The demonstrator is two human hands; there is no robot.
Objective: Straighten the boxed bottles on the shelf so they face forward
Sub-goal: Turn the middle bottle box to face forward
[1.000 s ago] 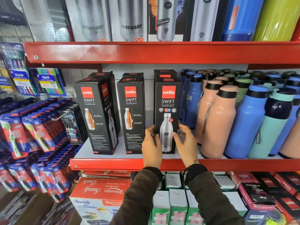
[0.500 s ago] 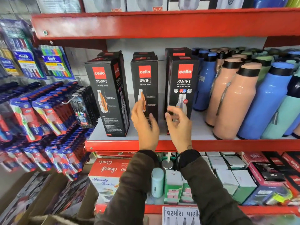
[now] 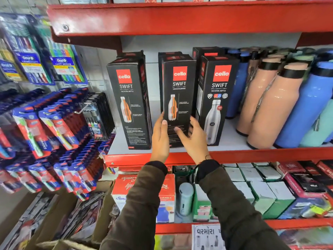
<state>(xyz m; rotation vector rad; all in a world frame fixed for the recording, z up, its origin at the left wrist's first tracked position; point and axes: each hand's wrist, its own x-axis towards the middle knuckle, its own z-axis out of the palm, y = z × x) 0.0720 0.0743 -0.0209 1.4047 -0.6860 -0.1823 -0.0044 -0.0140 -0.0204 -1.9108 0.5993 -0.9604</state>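
Both hands have shifted left since a second ago: off the right box [image 3: 217, 101], now at the middle box [image 3: 177, 98]. I see the left hand [image 3: 161, 138] flat against that box's left edge, fingers straight, thumb on the front face. Right hand [image 3: 193, 139] is spread open at its lower right corner, fingertips at the front face; I can't tell if it's gripping yet. So loose contact, not a clenched hold.

All three black boxes stand upright on the red shelf [image 3: 252, 156]. Left box [image 3: 129, 101] is turned, side panel showing. Middle box faces roughly forward, its base hidden by the hands. Right box faces forward, just beside the middle one. More boxes sit behind each.

Obstructions: loose bottles [image 3: 273, 105], peach and blue, crowd the shelf right of the boxes, nearest blue one close to the right box. Toothbrush packs [image 3: 54, 127] hang on the left, near the left box. Camera view has also moved left and closer versus earlier.
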